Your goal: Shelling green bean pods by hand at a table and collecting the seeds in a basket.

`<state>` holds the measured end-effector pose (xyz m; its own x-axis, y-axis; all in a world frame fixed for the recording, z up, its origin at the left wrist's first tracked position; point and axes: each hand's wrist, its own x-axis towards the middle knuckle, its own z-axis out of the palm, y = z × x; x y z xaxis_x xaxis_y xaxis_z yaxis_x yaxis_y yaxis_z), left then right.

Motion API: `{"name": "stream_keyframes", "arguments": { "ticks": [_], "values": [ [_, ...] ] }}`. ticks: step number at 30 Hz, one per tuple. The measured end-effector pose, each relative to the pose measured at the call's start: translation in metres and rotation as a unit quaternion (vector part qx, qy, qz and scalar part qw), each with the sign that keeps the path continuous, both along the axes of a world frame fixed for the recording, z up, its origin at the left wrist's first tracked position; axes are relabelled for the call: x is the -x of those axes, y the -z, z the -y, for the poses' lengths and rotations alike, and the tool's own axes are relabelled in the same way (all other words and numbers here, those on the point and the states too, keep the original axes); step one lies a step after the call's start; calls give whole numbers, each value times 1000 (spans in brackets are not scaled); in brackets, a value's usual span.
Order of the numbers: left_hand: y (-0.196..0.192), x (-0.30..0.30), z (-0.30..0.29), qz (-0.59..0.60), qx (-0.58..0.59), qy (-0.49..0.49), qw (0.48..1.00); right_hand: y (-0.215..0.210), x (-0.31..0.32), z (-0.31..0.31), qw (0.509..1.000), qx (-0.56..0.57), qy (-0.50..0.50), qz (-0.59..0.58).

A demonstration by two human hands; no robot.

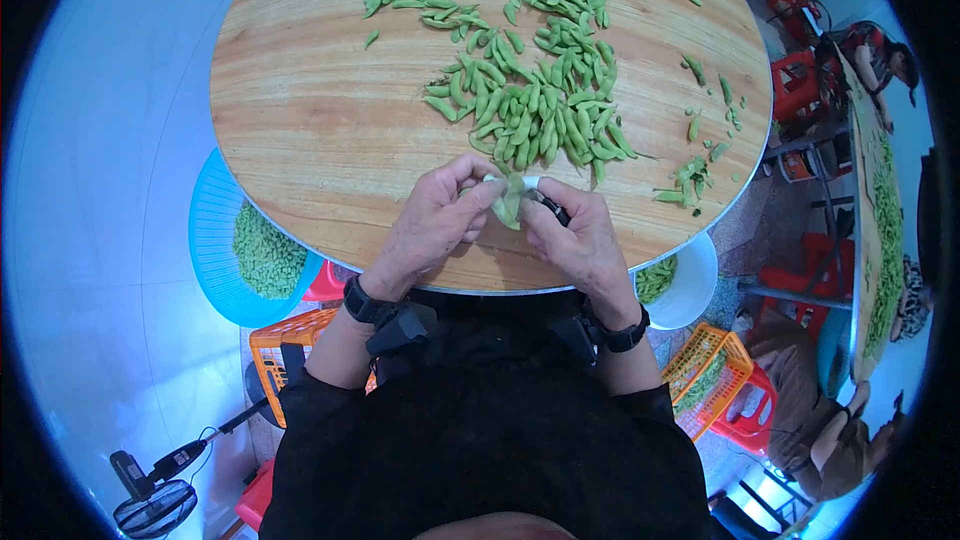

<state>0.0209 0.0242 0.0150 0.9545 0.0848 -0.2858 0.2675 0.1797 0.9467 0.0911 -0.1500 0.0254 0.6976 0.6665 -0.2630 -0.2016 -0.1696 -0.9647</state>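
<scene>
Over the near edge of the round wooden table (310, 110), a pale green soybean pod (508, 210) is between my two hands. My left hand (435, 215) is closed, its thumb and fingertips pinching the pod's left side. Closed as well, my right hand (580, 235) is at the pod's right side, with a white covering on a fingertip. A small black object (552, 208) is in the right hand; its kind is not clear. Just beyond the hands lies a heap of green soybean pods (545, 115), and more pods spread toward the far edge.
Left of the table stands a blue basket (207, 245) of shelled beans (265, 255). A white bucket (700, 285) with green contents and an orange basket (735, 355) are at the right. Loose pods and scraps (690, 180) lie on the table's right. Other people sit around another table (862, 240).
</scene>
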Motion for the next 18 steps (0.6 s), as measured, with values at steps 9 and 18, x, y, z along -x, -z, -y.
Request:
{"name": "stream_keyframes", "arguments": {
  "ticks": [9, 18],
  "values": [
    [7, 2, 15, 78, -36, -155, 984, 3, 7, -8, 995, -49, 84, -32],
    [15, 3, 21, 74, 271, -185, 942, 15, 9, -20, 983, -87, 146, 67]
  ]
}}
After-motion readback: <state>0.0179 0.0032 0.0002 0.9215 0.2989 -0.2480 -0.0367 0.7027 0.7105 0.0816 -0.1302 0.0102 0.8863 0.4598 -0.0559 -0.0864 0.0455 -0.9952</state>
